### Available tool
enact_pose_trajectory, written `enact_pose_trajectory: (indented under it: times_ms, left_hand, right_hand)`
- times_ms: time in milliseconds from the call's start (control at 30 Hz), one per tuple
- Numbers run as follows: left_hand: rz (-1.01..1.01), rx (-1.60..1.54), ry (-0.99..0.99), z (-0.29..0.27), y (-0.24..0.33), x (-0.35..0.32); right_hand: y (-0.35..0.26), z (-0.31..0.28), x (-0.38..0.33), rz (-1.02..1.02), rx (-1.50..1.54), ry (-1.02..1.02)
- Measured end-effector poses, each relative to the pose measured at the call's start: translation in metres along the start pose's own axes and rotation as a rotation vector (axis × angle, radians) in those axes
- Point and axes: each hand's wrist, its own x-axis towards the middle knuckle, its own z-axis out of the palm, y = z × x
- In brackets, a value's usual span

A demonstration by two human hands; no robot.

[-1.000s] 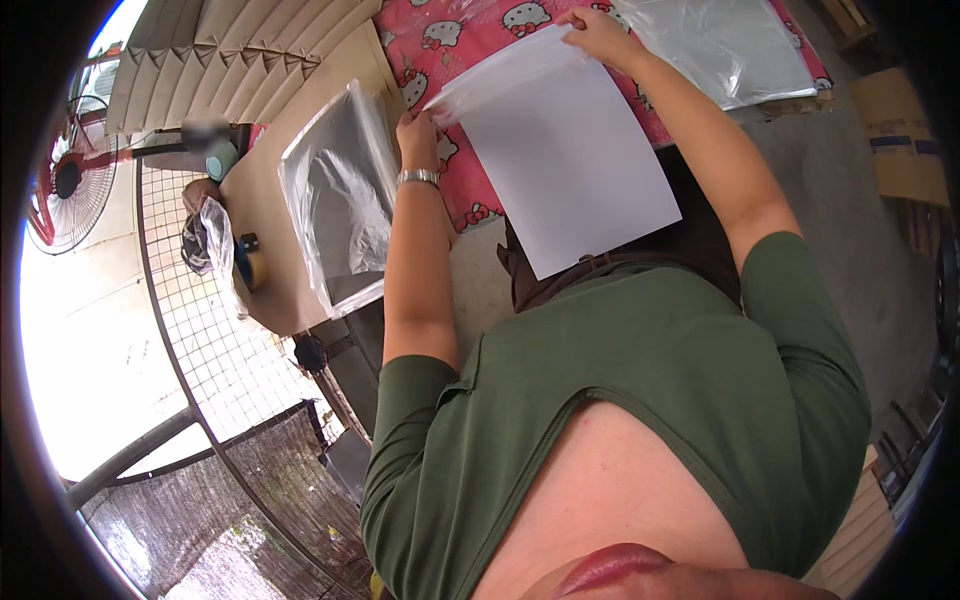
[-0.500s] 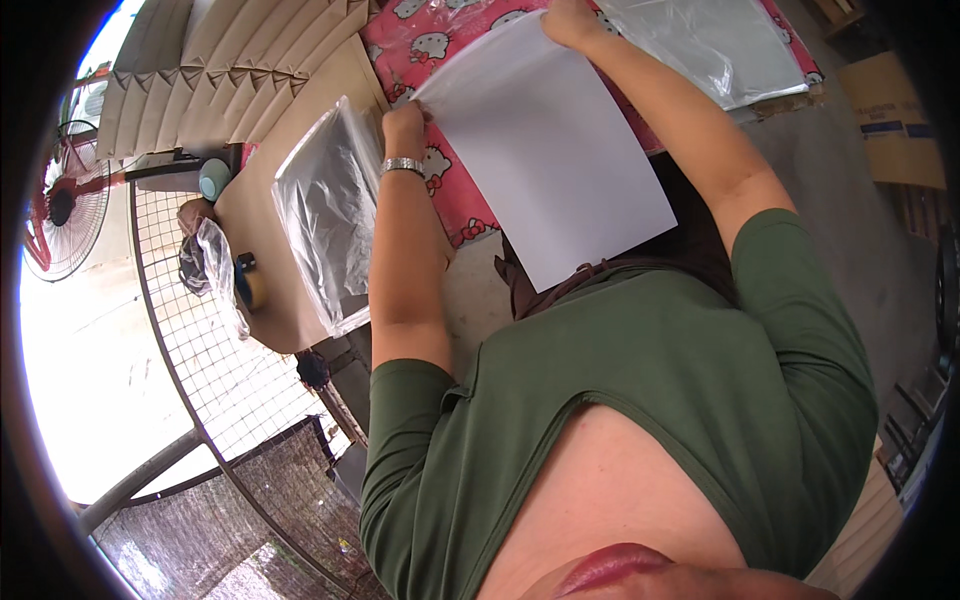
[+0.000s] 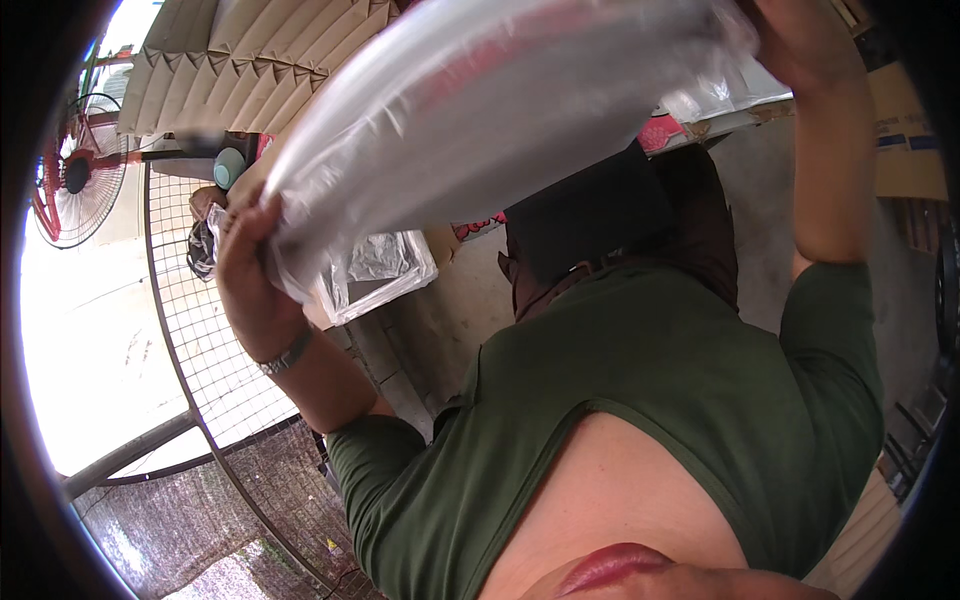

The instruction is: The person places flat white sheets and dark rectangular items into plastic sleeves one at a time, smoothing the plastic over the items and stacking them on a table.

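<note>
A wide, glossy plastic sheet [image 3: 470, 130], see-through in places and smeared by motion, is stretched up between my hands. My left hand [image 3: 255, 285] closes on its left end. At the upper right, my right hand [image 3: 805, 50] grips the opposite end, its fingers partly hidden and near the picture's edge. Pink shows through the plastic. Below it, a dark flat piece [image 3: 590, 215] lies over my lap. Beside my left forearm, a stack of clear plastic bags [image 3: 385, 270] shows in part on the table's left side.
Folded brown cardboard [image 3: 250, 70] is piled at the far left. A red fan [image 3: 80, 175] stands beyond wire mesh [image 3: 190, 300]. More clear plastic [image 3: 730, 95] lies on the table at the right. A cardboard box [image 3: 905, 140] sits at the far right.
My hands have moved apart and up toward me, the left one outward to the left. The flat white sheet stretched over my lap no longer shows as such; the blurred plastic now fills that space.
</note>
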Motion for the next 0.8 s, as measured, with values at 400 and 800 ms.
enact_pose_trajectory:
  times_ms: [400, 800]
  left_hand:
    - [-0.683, -0.074, -0.633, -0.006, -0.056, -0.038]
    - [-0.987, -0.489, -0.343, 0.027, -0.263, -0.008]
  right_hand:
    - [0.069, -0.040, -0.078, 0.355, 0.102, -0.298]
    - [0.237, -0.099, -0.055, 0.687, 0.282, -0.111]
